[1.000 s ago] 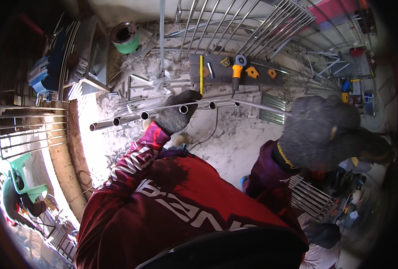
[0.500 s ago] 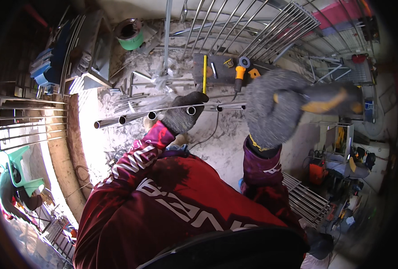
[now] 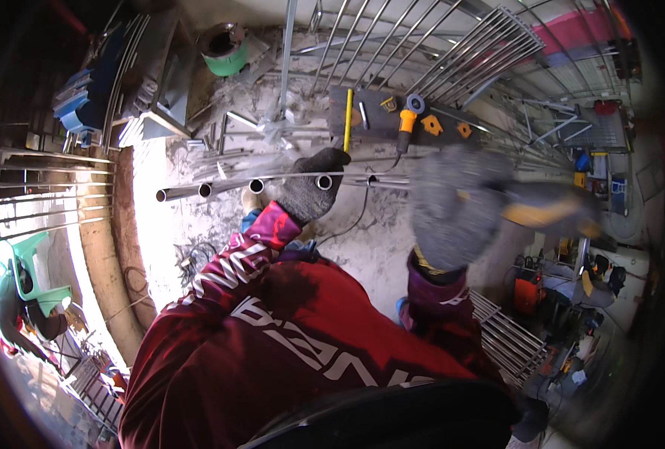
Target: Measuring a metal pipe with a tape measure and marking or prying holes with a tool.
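Note:
My left hand [image 3: 311, 188], in a dark grey knit glove, is closed around a long metal frame [image 3: 231, 185]. Round tube ends [image 3: 256, 186] show in a row along it, one of them in front of the glove. My right hand [image 3: 452, 217], gloved in grey too, is raised at the frame's right end and smeared by motion. Its fingers are wrapped round a dark tool [image 3: 545, 206] with orange-yellow parts that sticks out to the right. Blur hides the tool's exact kind.
Beyond the frame, a dark board [image 3: 381, 112] carries a yellow strip [image 3: 348, 120], an angle grinder [image 3: 408, 118] and small orange pieces [image 3: 432, 126]. Barred metal panels [image 3: 471, 52] lean at the back. A green-sided container [image 3: 226, 60] stands far left, and a green plastic chair [image 3: 37, 273] nearer left.
My right hand and the tool are blurred in both frames, the tool now pointing slightly lower. My left hand keeps its grip on the frame. The whole view has shifted slightly.

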Available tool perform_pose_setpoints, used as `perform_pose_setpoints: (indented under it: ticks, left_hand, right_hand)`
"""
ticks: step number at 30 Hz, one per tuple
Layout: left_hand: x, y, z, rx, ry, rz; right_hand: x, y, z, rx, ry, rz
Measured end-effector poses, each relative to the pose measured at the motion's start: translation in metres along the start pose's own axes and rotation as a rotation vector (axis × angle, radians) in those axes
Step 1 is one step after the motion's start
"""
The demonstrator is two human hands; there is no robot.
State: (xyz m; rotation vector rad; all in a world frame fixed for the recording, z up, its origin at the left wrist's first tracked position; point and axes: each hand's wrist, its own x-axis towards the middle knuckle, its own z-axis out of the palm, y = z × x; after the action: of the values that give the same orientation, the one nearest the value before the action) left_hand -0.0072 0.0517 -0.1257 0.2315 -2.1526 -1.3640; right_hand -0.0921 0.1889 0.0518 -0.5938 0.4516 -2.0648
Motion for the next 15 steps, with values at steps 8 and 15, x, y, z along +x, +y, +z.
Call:
perform_pose_setpoints:
  ticks: [8,15]
  left_hand:
    - [-0.007,0.005,0.0,-0.007,-0.06,-0.004]
    - [-0.009,0.007,-0.002,-0.072,-0.108,-0.057]
  right_hand:
    - [0.014,-0.018,-0.012,-0.291,-0.001,0.029]
    - [0.028,-0.02,-0.013,-0.378,-0.113,-0.084]
